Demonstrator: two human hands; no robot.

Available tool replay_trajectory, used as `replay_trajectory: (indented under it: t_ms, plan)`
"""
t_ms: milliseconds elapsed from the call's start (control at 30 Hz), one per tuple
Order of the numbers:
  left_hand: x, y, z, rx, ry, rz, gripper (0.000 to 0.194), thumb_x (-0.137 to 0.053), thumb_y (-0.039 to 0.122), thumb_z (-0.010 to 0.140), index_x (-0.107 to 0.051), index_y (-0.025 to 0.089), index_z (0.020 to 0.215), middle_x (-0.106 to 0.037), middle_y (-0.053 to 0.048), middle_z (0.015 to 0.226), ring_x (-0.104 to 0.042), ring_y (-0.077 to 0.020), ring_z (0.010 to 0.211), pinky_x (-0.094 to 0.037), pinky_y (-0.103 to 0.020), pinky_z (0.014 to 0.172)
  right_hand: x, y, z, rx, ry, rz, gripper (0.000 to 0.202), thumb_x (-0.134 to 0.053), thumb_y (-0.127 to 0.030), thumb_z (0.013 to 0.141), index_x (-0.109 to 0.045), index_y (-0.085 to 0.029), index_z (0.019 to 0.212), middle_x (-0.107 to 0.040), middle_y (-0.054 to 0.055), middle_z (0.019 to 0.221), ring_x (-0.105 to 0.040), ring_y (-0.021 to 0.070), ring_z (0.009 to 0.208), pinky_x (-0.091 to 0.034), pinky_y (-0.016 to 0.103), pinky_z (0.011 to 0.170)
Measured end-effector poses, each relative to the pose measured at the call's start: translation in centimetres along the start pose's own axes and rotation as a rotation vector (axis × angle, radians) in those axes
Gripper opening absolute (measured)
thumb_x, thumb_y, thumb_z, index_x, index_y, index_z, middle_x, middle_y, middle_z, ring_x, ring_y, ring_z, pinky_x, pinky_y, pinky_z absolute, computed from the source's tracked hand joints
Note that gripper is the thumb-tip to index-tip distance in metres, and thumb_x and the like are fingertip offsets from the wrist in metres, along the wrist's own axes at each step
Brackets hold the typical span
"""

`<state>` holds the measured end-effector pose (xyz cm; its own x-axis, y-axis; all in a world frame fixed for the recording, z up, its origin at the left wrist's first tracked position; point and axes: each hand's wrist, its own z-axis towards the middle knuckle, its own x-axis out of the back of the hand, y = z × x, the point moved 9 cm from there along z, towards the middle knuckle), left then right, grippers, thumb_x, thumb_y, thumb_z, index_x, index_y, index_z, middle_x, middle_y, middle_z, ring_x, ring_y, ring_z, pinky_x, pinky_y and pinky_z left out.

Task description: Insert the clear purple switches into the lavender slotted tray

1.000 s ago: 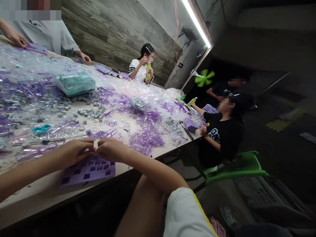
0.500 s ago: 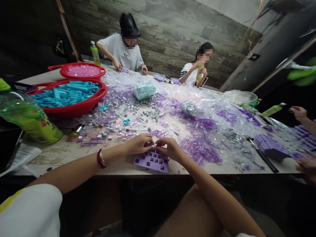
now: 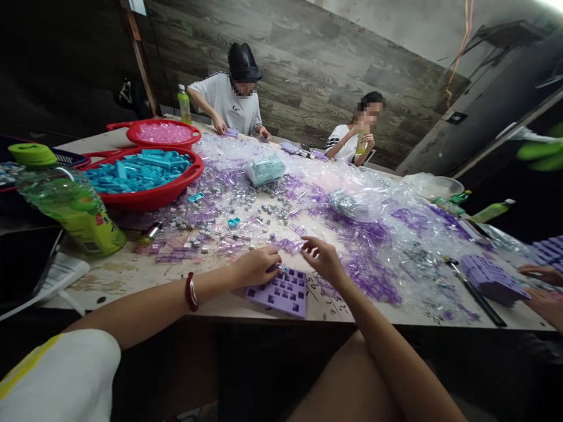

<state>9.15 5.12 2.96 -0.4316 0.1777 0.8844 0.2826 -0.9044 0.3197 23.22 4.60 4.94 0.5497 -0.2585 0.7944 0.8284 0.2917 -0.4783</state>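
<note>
A purple foam block [image 3: 276,300] with rows of square holes lies flat at the table's front edge. My left hand [image 3: 257,265] is over its upper left part, fingers closed in a pinch. A small shiny piece [image 3: 284,269] shows by those fingertips; what the pinch itself holds is too small to tell. To the right of the block, my right hand [image 3: 324,259] hovers with its fingers apart and nothing visible in them. Its fingertips are nearest to loose clear purple plastic pieces [image 3: 288,244].
Red baskets hold turquoise pieces [image 3: 141,171] and pink pieces [image 3: 162,132] at the left. A green-capped bottle [image 3: 88,214] stands nearby. At the right are a black-handled tool [image 3: 481,299], stacked purple blocks [image 3: 488,278] and a co-worker's hands [image 3: 543,299]. Two people sit opposite.
My right hand has left the block, moving right and opening. My left hand stays at the block's upper edge. The whole view has shifted slightly.
</note>
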Motion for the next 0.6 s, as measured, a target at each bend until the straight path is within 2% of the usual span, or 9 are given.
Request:
replay_trajectory:
  t_ms: [100,233,400,600]
  plan:
    - [-0.2,0.6,0.0,-0.03,-0.007,0.096,0.014,-0.046,0.02,0.088,-0.057,0.012,0.088,-0.056,-0.008,0.089,-0.056,-0.0183,0.08,-0.048,-0.029,0.068,1.3,4.2,2.2,-0.108,0.091,-0.113,0.026,-0.054,-0.011,0.079,-0.063,-0.014,0.103,-0.069,0.008,0.087,-0.064,0.0166,0.072,-0.053,0.031,0.068]
    - [-0.1,1.5,-0.2,-0.084,0.007,0.226,0.014,-0.045,0.02,0.087,-0.056,0.013,0.083,-0.057,-0.01,0.087,-0.055,-0.0217,0.084,-0.048,-0.033,0.071,-0.5,7.7,7.2,-0.125,0.056,-0.164,0.027,-0.052,-0.005,0.076,-0.066,-0.016,0.096,-0.069,0.009,0.097,-0.065,0.0191,0.084,-0.051,0.035,0.079]
    - [0.0,1.2,-0.2,-0.062,0.019,0.252,0.015,-0.054,0.028,0.082,-0.055,0.014,0.078,-0.058,-0.01,0.084,-0.054,-0.0229,0.082,-0.047,-0.034,0.068,-2.9,9.8,12.3,-0.143,0.038,-0.196,0.025,-0.056,0.0,0.066,-0.069,-0.017,0.079,-0.069,0.006,0.09,-0.063,0.0193,0.088,-0.047,0.033,0.088]
    - [-0.3,0.8,-0.1,-0.05,-0.004,0.246,0.021,-0.054,0.035,0.083,-0.054,0.014,0.078,-0.059,-0.009,0.085,-0.055,-0.0224,0.081,-0.046,-0.034,0.067,-3.2,10.6,13.0,-0.221,0.068,-0.223,0.019,-0.054,-0.002,0.067,-0.068,-0.014,0.071,-0.067,0.008,0.082,-0.062,0.018,0.078,-0.047,0.031,0.082]
